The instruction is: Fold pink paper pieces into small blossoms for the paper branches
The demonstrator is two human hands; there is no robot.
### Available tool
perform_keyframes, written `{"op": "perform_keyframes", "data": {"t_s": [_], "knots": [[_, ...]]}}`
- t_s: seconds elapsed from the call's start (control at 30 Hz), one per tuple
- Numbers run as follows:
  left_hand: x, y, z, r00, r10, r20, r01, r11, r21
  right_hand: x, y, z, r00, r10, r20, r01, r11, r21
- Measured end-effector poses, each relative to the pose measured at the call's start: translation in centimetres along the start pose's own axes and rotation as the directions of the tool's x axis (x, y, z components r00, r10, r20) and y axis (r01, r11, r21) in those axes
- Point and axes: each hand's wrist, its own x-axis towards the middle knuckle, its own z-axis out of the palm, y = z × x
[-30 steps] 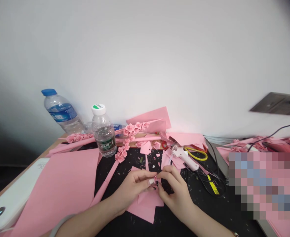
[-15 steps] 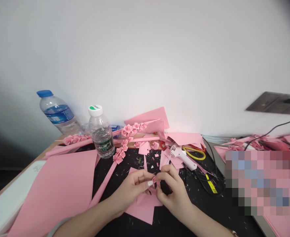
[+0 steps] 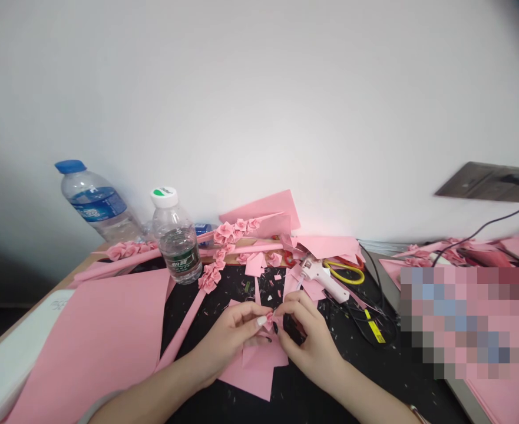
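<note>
While the left hand (image 3: 231,333) pinched a small pink paper flower (image 3: 268,320), the right hand (image 3: 308,334) pinched its right edge; a glue gun (image 3: 325,280) lay beyond, rightward.

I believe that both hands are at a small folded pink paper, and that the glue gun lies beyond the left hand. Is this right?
Not quite: the head view shows the glue gun beyond the right hand, not the left hand. Both are indeed at the small folded pink paper.
</note>
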Motion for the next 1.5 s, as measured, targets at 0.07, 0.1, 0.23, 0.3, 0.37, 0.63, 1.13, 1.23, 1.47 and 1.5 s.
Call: {"op": "perform_keyframes", "data": {"t_s": [0.07,0.1,0.23,0.3,0.37,0.63,1.13,1.23,1.47,1.5], "knots": [[0.1,0.0,-0.1,1.0,0.005,-0.001,-0.005,1.0,0.018,0.1,0.0,0.1,1.0,-0.005,-0.002,0.005,1.0,-0.005],[0.1,0.0,-0.1,1.0,0.006,0.001,-0.006,0.999,0.032,0.1,0.0,0.1,1.0,-0.013,0.001,0.013,1.0,-0.007],[0.2,-0.2,-0.2,1.0,0.026,0.005,-0.027,0.995,0.098,0.0,0.1,0.2,0.999,-0.052,0.005,0.052,0.999,-0.013],[0.3,-0.4,-0.3,0.999,0.043,0.006,-0.044,0.992,0.119,0.0,0.1,0.2,0.998,-0.064,0.01,0.064,0.998,-0.013],[0.3,-0.5,-0.3,0.998,0.055,0.004,-0.055,0.989,0.138,0.0,0.1,0.2,0.997,-0.071,0.025,0.071,0.997,-0.009],[-0.1,-0.2,0.1,1.0,0.009,0.028,-0.012,0.992,0.123,-0.1,-0.1,0.1,0.986,-0.085,0.141,0.081,0.996,0.037],[0.2,-0.4,-0.4,0.997,0.071,0.022,-0.073,0.991,0.115,0.3,0.2,-1.3,0.981,-0.118,0.156,0.122,0.992,-0.012],[0.3,-0.5,-0.6,0.995,0.058,-0.077,-0.049,0.992,0.117,0.9,1.4,-2.3,0.993,-0.063,-0.102,0.044,0.983,-0.176],[0.6,-0.6,-0.8,0.98,0.111,-0.167,-0.101,0.993,0.066,2.2,4.5,-4.1,0.945,0.131,-0.301,-0.318,0.589,-0.743],[0.6,-0.6,-0.8,0.979,0.116,-0.17,-0.106,0.992,0.069,2.2,4.8,-4.3,0.932,0.161,-0.325,-0.359,0.531,-0.767]]}}
